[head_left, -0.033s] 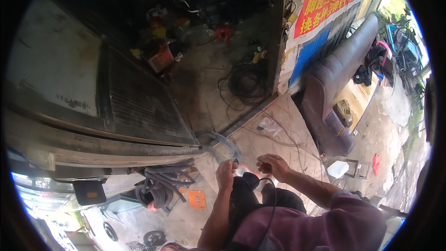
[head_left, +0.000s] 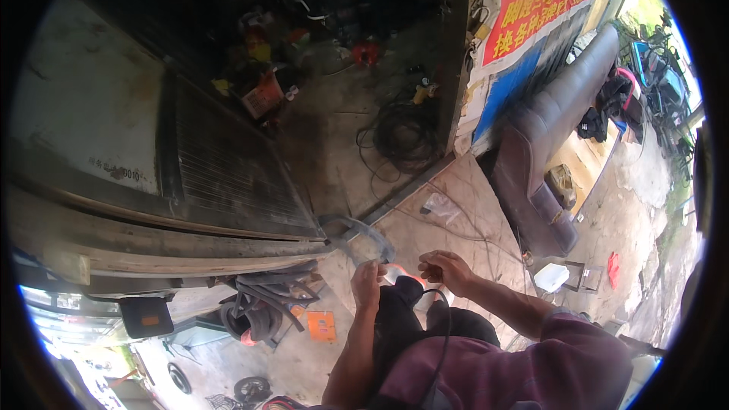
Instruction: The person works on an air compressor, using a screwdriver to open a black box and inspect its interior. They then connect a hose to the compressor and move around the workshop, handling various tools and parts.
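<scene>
My left hand (head_left: pixel 367 284) is closed, its fingertips pinched together in front of my knees. To its right my right hand (head_left: pixel 449 272) is closed in a pinch as well, a short gap apart from the left. Whatever either hand holds is too small or hidden to make out. Just beyond my left hand a grey rubber tube (head_left: pixel 372 241) curves over the ground; whether the fingers touch it I cannot tell. Partly hidden below the hands is a pale round thing with an orange-red rim (head_left: pixel 394 270). A black cable (head_left: pixel 447 317) hangs over my shirt and knees.
A dark doorway with a coil of black hose (head_left: pixel 405 137) lies ahead. On the right stand a brown sofa (head_left: pixel 531 137) and a white container (head_left: pixel 552 277). Several old tubes (head_left: pixel 266 300) hang at left near an orange sheet (head_left: pixel 321 326). Clear plastic (head_left: pixel 443 206) lies on the floor.
</scene>
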Tool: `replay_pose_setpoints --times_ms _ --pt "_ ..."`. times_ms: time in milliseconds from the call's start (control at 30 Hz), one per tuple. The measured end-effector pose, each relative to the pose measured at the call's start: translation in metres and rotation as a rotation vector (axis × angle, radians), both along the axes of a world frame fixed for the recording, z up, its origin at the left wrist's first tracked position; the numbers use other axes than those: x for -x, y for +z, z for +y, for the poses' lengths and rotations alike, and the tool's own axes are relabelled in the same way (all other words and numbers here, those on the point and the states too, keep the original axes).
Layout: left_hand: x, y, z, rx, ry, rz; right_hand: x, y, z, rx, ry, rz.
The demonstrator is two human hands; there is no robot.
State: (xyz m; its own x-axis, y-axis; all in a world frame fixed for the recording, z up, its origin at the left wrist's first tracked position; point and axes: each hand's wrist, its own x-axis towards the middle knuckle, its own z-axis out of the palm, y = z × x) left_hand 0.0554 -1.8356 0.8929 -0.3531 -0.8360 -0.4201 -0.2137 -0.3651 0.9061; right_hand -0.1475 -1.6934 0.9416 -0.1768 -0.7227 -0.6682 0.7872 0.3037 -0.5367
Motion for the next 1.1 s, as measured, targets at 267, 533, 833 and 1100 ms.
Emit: replay_pose_setpoints --times_ms 267,533,833,1100 --pt "0.072 0.031 -0.114 0.024 -0.171 0.082 0.054 0.048 -0.117 -0.164 0.009 0.092" --pt "0.125 0.062 -0.204 -0.112 -0.189 0.168 0.106 0.087 -0.182 -0.228 -0.054 0.135" --pt "0.195 0.063 -0.324 -0.187 -0.127 0.133 0.181 0.054 -0.288 -0.275 -0.066 0.073" --pt "0.233 0.111 -0.42 -0.158 0.024 0.091 0.262 0.101 -0.406 -0.275 0.025 0.142"
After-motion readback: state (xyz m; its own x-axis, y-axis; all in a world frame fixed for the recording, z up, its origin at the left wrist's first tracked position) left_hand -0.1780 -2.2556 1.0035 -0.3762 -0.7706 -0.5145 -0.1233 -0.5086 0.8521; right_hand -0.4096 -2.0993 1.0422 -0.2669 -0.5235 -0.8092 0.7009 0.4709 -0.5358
